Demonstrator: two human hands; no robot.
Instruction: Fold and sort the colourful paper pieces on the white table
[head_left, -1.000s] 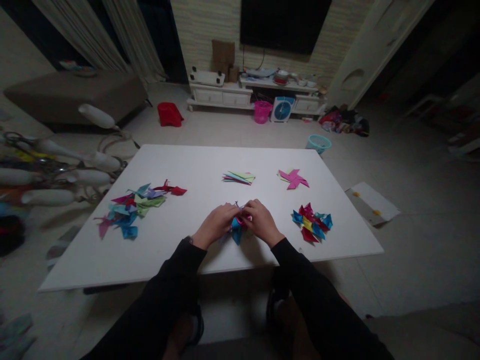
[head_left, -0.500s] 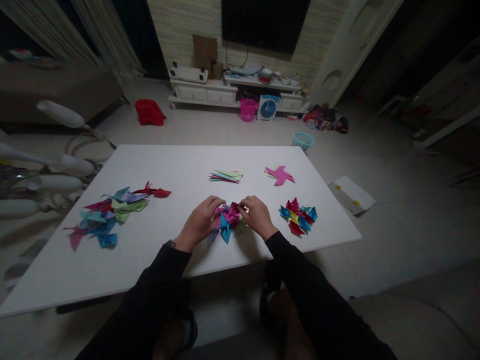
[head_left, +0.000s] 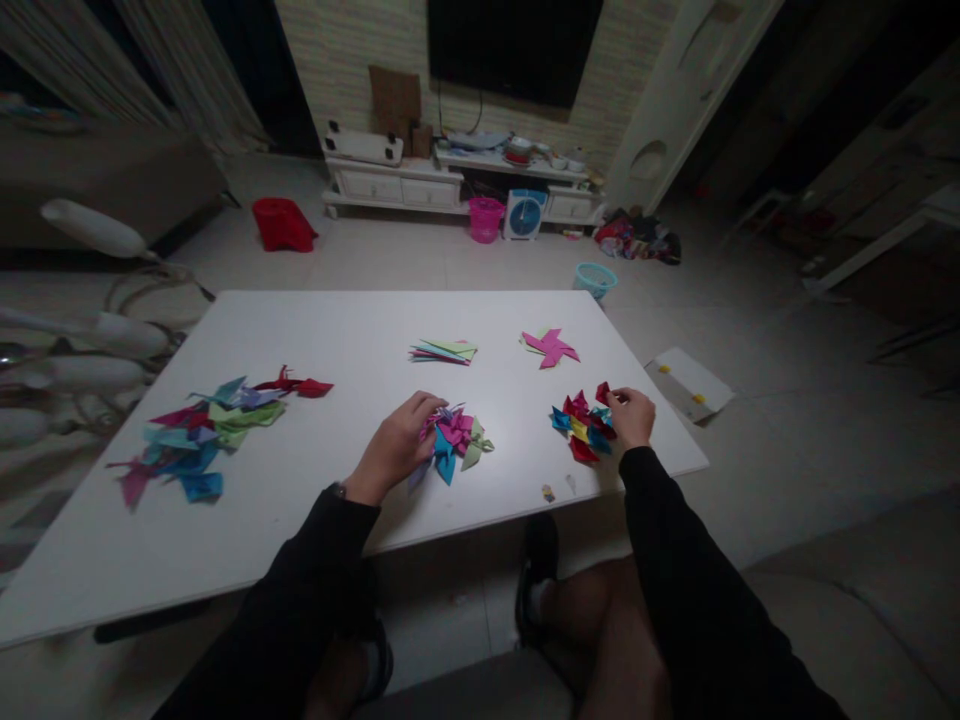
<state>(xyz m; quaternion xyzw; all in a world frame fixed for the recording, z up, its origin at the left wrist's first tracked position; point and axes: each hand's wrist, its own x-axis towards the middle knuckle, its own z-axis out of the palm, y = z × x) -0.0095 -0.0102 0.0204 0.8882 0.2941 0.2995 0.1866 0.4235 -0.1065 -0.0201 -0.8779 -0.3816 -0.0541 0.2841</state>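
Note:
In the head view, my right hand (head_left: pixel 634 416) pinches a small red folded paper piece (head_left: pixel 603 391) just over the top right of a pile of red, blue and yellow folded pieces (head_left: pixel 579 428). My left hand (head_left: pixel 397 440) is curled against the left side of the middle pile, its fingertips closed at lilac paper there. That pile of folded paper pieces (head_left: pixel 454 432) shows magenta, blue, lilac and pale green. The left fingers partly hide its left edge.
On the white table (head_left: pixel 315 530) lie a heap of folded paper cranes (head_left: pixel 202 440) at left, a stack of folded strips (head_left: pixel 444 351) and a pink and green pinwheel shape (head_left: pixel 551 348). Beyond stand a blue basket (head_left: pixel 595 278), pink bucket (head_left: pixel 486 220) and red stool (head_left: pixel 283 225).
My right hand has moved right from the middle pile to above the right-hand pile, with a red folded piece in its fingers. My left hand stays at the middle pile.

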